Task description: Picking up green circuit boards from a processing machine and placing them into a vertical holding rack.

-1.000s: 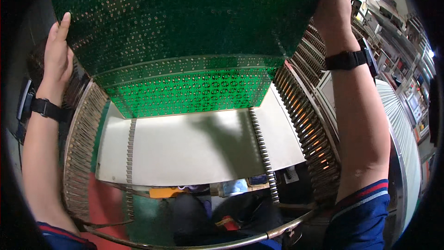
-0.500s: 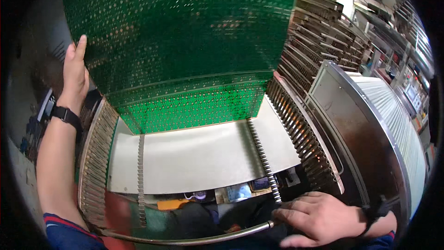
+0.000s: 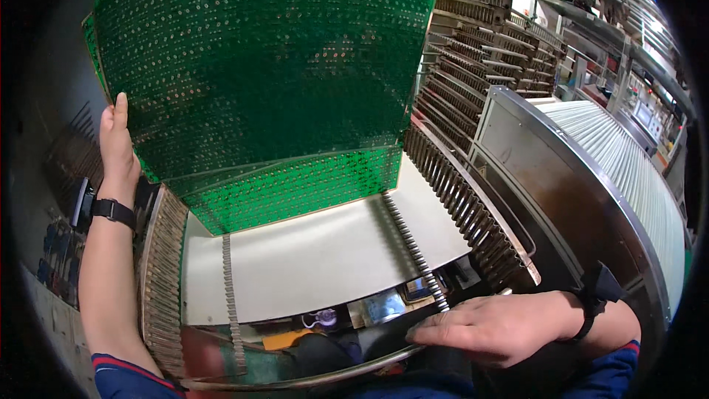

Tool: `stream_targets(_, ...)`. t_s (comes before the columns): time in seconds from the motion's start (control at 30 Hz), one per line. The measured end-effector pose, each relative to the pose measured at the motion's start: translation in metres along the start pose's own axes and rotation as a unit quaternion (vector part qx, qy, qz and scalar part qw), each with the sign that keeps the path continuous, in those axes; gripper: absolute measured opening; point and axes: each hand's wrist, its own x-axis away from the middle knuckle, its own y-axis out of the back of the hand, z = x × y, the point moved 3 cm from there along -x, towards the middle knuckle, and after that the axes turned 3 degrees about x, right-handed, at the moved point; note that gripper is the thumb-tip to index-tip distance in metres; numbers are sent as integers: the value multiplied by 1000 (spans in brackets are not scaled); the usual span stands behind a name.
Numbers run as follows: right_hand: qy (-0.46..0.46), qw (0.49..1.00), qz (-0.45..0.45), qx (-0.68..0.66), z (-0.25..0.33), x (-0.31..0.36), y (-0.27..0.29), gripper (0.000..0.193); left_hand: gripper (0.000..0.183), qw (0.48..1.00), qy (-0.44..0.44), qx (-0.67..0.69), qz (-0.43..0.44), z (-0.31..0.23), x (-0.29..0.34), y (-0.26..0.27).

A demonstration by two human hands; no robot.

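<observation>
A large green circuit board panel [image 3: 258, 59], dotted with rows of small pads, stands tilted upright in a slotted metal rack [image 3: 164, 281]. My left hand [image 3: 120, 144] grips its left edge, thumb pointing up along the front. The fingers behind it are mostly hidden. Another green panel's edge [image 3: 90, 41] shows behind on the left. Through the front panel's lower strip the green is brighter. My right hand [image 3: 480, 329] is closed over the front metal rail [image 3: 332, 375] at the rack's right front corner, its fingertips partly out of sight.
A white board [image 3: 295, 273] lies beneath the panels, crossed by two notched bars [image 3: 415, 244]. Coil-like slotted sides flank the rack. On the right stands a metal-sided machine [image 3: 554, 177] with a white roller bed [image 3: 605, 140]. More stacked racks [image 3: 473, 66] rise behind.
The view has shifted, and the panel appears farther left and more tilted. My left hand stays on its edge. The right hand's fingers have drawn together over the rail.
</observation>
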Motion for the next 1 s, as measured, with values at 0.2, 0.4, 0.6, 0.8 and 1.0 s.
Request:
stream_targets(0.2,-56,994,27,90,-1,-11,-5,45,41,999,-12,-19,-31,4,-2,-1)
stream_targets(0.4,-65,988,12,143,-2,-11,-10,39,40,1000,0,-4,-4,9,-8,0)
stream_targets(0.6,-46,994,-25,96,-3,-15,-8,37,61,999,45,11,7,17,-16,6)
stream_targets(0.8,-19,997,-24,69,-6,-15,-14,44,65,999,30,-12,-14,10,-13,-1)
stream_targets(1.0,-29,996,-18,82,1,-16,-11,45,61,999,32,19,30,11,-18,-2)
